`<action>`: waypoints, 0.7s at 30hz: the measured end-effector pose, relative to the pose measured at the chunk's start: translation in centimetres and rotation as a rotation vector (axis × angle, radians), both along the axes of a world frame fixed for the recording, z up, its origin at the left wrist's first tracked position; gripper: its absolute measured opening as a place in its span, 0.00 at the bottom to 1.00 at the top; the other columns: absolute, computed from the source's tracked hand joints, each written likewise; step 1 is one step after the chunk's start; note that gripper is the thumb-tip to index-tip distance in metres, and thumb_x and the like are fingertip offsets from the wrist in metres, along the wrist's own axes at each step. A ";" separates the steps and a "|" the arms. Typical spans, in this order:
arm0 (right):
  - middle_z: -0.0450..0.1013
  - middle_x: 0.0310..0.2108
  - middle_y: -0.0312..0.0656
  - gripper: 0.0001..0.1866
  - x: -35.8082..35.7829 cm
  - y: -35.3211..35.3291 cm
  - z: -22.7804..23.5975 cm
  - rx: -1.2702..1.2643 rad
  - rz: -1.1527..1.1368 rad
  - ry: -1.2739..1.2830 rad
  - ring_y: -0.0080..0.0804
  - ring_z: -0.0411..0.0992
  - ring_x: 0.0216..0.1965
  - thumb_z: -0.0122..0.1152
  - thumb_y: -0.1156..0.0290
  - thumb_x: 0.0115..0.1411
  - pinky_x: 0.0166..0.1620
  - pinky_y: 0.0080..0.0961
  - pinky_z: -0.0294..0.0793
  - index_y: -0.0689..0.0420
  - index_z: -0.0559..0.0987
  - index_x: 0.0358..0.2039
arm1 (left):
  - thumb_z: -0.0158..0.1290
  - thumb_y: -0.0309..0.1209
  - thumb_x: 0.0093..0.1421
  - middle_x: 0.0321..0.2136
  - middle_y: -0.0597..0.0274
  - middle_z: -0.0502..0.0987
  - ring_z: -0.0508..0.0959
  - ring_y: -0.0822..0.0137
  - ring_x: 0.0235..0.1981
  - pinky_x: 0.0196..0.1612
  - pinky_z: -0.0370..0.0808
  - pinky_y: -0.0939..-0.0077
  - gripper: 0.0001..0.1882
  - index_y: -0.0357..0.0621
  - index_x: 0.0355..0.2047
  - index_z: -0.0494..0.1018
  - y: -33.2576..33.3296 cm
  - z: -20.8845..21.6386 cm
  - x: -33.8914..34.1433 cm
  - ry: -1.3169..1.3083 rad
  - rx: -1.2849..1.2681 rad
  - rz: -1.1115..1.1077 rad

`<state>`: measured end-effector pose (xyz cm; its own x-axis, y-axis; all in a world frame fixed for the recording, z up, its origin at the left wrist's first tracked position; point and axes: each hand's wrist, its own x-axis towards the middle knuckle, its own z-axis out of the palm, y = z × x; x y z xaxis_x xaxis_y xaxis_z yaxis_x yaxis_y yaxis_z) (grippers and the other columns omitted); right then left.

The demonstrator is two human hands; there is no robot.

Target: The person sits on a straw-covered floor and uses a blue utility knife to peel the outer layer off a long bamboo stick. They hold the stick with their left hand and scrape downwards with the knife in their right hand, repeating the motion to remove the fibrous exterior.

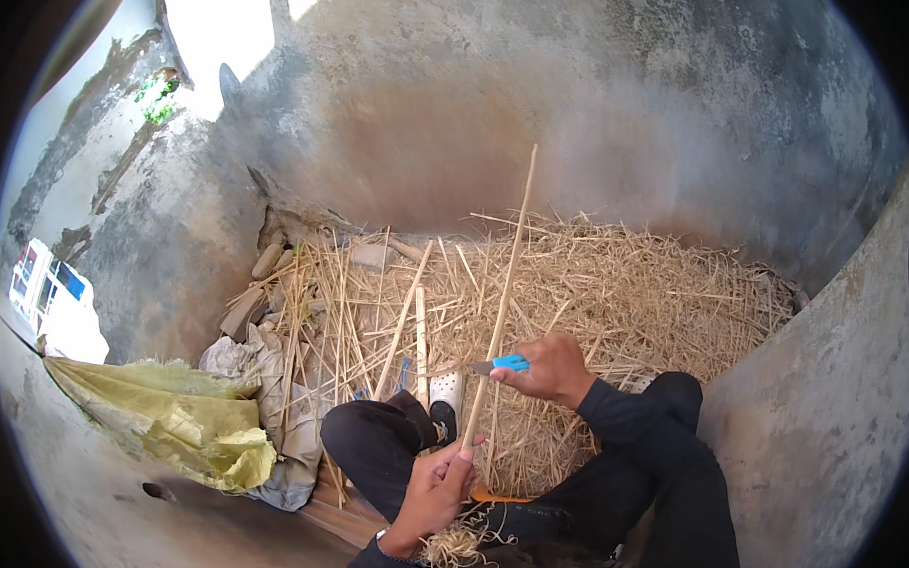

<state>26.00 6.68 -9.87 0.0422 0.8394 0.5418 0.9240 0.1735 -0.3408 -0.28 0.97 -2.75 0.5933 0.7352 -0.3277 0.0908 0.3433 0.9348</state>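
Observation:
My left hand is closed round the lower end of a long, thin wooden stick, which slants up and away from me. In my right hand is a knife with a blue handle. Its short dark blade points left and lies against or across the stick, above my left hand; I cannot tell how deep it sits. Curly pale shavings rest on my lap beside my left wrist.
A thick heap of straw-like shavings covers the ground before me. Several loose sticks lie to its left. Further left are stones and a yellow woven sack. Concrete walls close in the space. A white shoe shows between my knees.

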 end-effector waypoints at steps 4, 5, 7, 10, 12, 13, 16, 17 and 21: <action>0.62 0.05 0.39 0.42 5.7 2.4 0.3 -0.134 -0.236 0.078 0.32 0.65 0.08 0.38 0.25 0.56 0.15 0.34 0.62 0.52 0.74 0.09 | 0.42 0.34 0.70 0.18 0.76 0.60 0.58 0.84 0.18 0.21 0.56 0.86 0.20 0.32 0.55 0.67 -0.4 0.2 -0.7 0.075 0.076 -0.104; 0.63 0.05 0.41 0.42 5.1 2.1 0.5 -0.136 -0.232 0.137 0.35 0.67 0.09 0.40 0.26 0.55 0.16 0.36 0.64 0.52 0.74 0.09 | 0.42 0.34 0.70 0.18 0.77 0.59 0.58 0.84 0.18 0.21 0.55 0.86 0.20 0.32 0.56 0.67 -0.4 0.2 -0.7 0.077 0.094 -0.120; 0.63 0.05 0.42 0.42 2.4 0.7 0.8 -0.091 -0.125 0.110 0.36 0.67 0.09 0.41 0.26 0.55 0.16 0.36 0.64 0.53 0.75 0.09 | 0.43 0.34 0.70 0.18 0.77 0.60 0.57 0.84 0.18 0.20 0.54 0.86 0.19 0.34 0.53 0.69 -0.4 0.2 -1.3 0.135 0.180 -0.105; 0.64 0.06 0.41 0.41 3.1 0.3 1.1 -0.029 -0.101 0.069 0.38 0.67 0.09 0.44 0.26 0.54 0.15 0.35 0.64 0.53 0.76 0.10 | 0.44 0.34 0.69 0.18 0.77 0.62 0.58 0.84 0.19 0.21 0.54 0.85 0.18 0.33 0.52 0.71 -0.5 1.2 -1.4 0.225 0.275 -0.127; 0.65 0.06 0.40 0.40 4.4 1.2 1.5 -0.015 -0.127 0.082 0.37 0.67 0.09 0.45 0.26 0.53 0.15 0.34 0.64 0.53 0.76 0.10 | 0.44 0.33 0.69 0.18 0.77 0.62 0.58 0.84 0.19 0.22 0.55 0.85 0.18 0.33 0.52 0.70 -0.3 1.4 -1.5 0.234 0.307 -0.147; 0.65 0.06 0.39 0.39 4.4 1.2 0.8 0.001 -0.136 0.030 0.36 0.67 0.09 0.46 0.27 0.53 0.15 0.33 0.64 0.52 0.77 0.10 | 0.44 0.33 0.69 0.18 0.77 0.61 0.58 0.85 0.19 0.22 0.55 0.85 0.18 0.33 0.52 0.70 -0.5 1.1 -1.8 0.227 0.334 -0.151; 0.65 0.07 0.39 0.39 6.3 2.5 0.3 0.014 -0.278 0.066 0.35 0.67 0.09 0.47 0.27 0.53 0.15 0.33 0.63 0.53 0.77 0.11 | 0.45 0.32 0.69 0.18 0.77 0.61 0.58 0.85 0.19 0.21 0.55 0.85 0.18 0.33 0.52 0.70 -0.6 0.4 -2.0 0.205 0.389 -0.138; 0.66 0.07 0.39 0.39 7.4 2.9 0.5 0.092 -0.256 -0.008 0.35 0.68 0.10 0.47 0.27 0.53 0.16 0.34 0.64 0.53 0.77 0.12 | 0.45 0.32 0.69 0.19 0.77 0.61 0.58 0.85 0.19 0.21 0.55 0.86 0.17 0.33 0.52 0.70 -0.6 1.0 -2.0 0.208 0.366 -0.135; 0.66 0.08 0.39 0.37 6.6 2.8 0.0 0.162 -0.255 -0.007 0.35 0.69 0.11 0.47 0.27 0.53 0.17 0.35 0.65 0.51 0.78 0.13 | 0.44 0.33 0.69 0.19 0.75 0.63 0.58 0.83 0.21 0.22 0.56 0.84 0.19 0.32 0.54 0.69 -1.2 1.3 -2.8 0.235 0.347 -0.153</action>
<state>32.58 9.45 -9.82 0.2364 0.7049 0.6687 0.9469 -0.0127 -0.3214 -3.05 -0.20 -1.48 0.6429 0.7347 -0.2163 0.3399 -0.0207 0.9402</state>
